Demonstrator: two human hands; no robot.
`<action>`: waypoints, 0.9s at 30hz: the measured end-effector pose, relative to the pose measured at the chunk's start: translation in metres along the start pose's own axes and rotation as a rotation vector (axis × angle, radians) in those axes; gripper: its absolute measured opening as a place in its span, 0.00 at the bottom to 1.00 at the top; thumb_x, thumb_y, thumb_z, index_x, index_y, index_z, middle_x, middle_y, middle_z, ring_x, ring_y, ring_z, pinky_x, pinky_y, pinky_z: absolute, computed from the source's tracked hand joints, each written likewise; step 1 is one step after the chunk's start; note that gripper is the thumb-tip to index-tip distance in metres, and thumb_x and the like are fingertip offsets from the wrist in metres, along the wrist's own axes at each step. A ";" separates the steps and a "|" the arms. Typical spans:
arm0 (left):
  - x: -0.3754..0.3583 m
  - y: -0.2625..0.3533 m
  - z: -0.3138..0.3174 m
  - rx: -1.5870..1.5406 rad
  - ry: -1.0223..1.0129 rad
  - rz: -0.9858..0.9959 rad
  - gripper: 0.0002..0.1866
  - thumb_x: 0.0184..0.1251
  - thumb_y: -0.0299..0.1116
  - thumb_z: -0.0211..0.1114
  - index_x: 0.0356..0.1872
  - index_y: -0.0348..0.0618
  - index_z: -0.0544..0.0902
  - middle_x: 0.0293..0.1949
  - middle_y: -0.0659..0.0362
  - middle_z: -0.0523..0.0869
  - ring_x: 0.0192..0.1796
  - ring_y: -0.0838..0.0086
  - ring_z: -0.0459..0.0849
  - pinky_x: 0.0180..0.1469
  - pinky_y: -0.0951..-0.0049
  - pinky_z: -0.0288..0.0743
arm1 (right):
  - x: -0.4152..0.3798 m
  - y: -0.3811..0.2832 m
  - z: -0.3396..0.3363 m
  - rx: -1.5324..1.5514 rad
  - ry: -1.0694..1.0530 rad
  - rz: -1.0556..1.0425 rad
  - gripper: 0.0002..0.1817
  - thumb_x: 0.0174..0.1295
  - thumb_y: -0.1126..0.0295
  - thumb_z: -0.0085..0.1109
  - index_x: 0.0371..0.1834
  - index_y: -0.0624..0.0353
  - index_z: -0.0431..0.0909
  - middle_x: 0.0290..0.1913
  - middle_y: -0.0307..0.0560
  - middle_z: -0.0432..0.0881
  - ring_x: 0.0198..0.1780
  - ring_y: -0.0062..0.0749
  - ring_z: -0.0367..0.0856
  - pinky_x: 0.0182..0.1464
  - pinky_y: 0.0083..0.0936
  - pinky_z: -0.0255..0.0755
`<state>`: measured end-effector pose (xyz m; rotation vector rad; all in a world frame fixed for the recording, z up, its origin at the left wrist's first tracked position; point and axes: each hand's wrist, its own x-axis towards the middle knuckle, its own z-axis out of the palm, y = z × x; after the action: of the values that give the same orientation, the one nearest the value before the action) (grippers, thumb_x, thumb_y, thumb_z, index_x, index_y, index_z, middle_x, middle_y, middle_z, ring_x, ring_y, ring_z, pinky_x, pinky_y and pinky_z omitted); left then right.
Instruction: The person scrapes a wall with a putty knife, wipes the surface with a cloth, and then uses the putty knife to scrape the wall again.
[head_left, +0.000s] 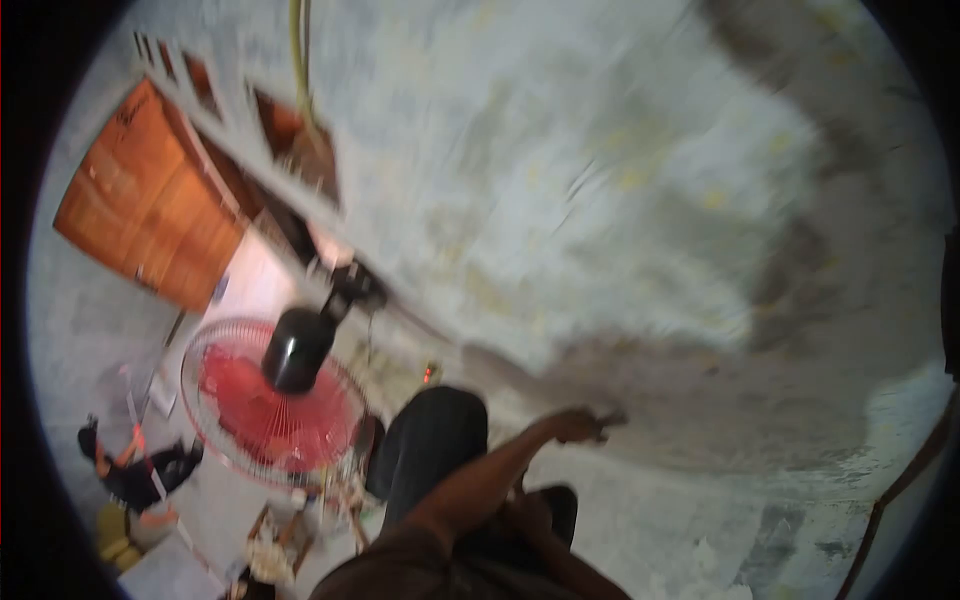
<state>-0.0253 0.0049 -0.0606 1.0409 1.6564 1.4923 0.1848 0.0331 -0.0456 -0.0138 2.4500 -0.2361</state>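
Head view: hands (578, 425) at plastered wall (640, 200)

At your nine o'clock stands a red pedestal fan (268, 405) with a white wire guard and a black motor housing (297, 348). Above it, at ten o'clock, you have an orange-brown wooden door (150, 200). A rough grey plastered wall (600, 200) fills the view from twelve to three o'clock, blurred. A yellow cord (300, 60) hangs at eleven o'clock. Dark bags (135, 470) lie at eight o'clock.
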 end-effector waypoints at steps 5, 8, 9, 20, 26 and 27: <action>-0.015 0.019 -0.015 -0.143 0.062 -0.360 0.28 0.55 0.56 0.69 0.38 0.35 0.84 0.25 0.51 0.85 0.28 0.64 0.86 0.28 0.63 0.80 | 0.017 0.013 0.039 -0.149 0.151 -0.012 0.17 0.63 0.56 0.53 0.48 0.54 0.76 0.36 0.57 0.82 0.36 0.52 0.83 0.36 0.46 0.79; -0.018 0.021 -0.014 -0.206 0.076 -0.392 0.28 0.55 0.55 0.70 0.37 0.34 0.84 0.24 0.52 0.84 0.28 0.65 0.85 0.28 0.63 0.78 | 0.020 0.020 0.040 -0.043 0.067 0.063 0.20 0.64 0.50 0.48 0.58 0.39 0.73 0.39 0.59 0.80 0.41 0.57 0.83 0.44 0.53 0.75; -0.017 0.018 -0.013 -0.201 0.068 -0.396 0.28 0.55 0.54 0.70 0.37 0.33 0.84 0.25 0.52 0.83 0.27 0.65 0.85 0.27 0.63 0.78 | 0.018 0.017 0.036 -0.034 0.050 0.059 0.20 0.64 0.50 0.48 0.58 0.39 0.73 0.39 0.59 0.80 0.41 0.57 0.83 0.44 0.53 0.75; -0.117 0.174 0.009 -0.163 0.099 -0.194 0.20 0.58 0.46 0.68 0.42 0.39 0.85 0.39 0.48 0.87 0.44 0.55 0.86 0.50 0.59 0.77 | 0.037 0.079 0.124 1.185 0.058 0.001 0.23 0.68 0.60 0.53 0.65 0.50 0.71 0.52 0.54 0.79 0.56 0.44 0.80 0.56 0.37 0.74; -0.275 0.183 -0.058 -0.438 0.632 -0.220 0.15 0.60 0.30 0.65 0.48 0.39 0.83 0.31 0.64 0.81 0.30 0.82 0.78 0.35 0.79 0.75 | 0.016 0.045 -0.019 0.390 0.451 -0.017 0.44 0.57 0.75 0.61 0.77 0.43 0.53 0.30 0.57 0.79 0.35 0.40 0.82 0.41 0.39 0.76; -0.300 0.194 -0.063 -0.381 0.716 -0.315 0.13 0.62 0.31 0.64 0.46 0.38 0.82 0.29 0.66 0.79 0.29 0.84 0.75 0.32 0.80 0.71 | 0.008 0.039 -0.042 0.486 0.378 0.076 0.44 0.58 0.75 0.61 0.78 0.44 0.52 0.28 0.54 0.80 0.31 0.38 0.81 0.37 0.36 0.76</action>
<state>0.0813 -0.2850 0.1295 0.0134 1.7658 1.9747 0.1542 0.0779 -0.0260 0.3636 2.6869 -0.8604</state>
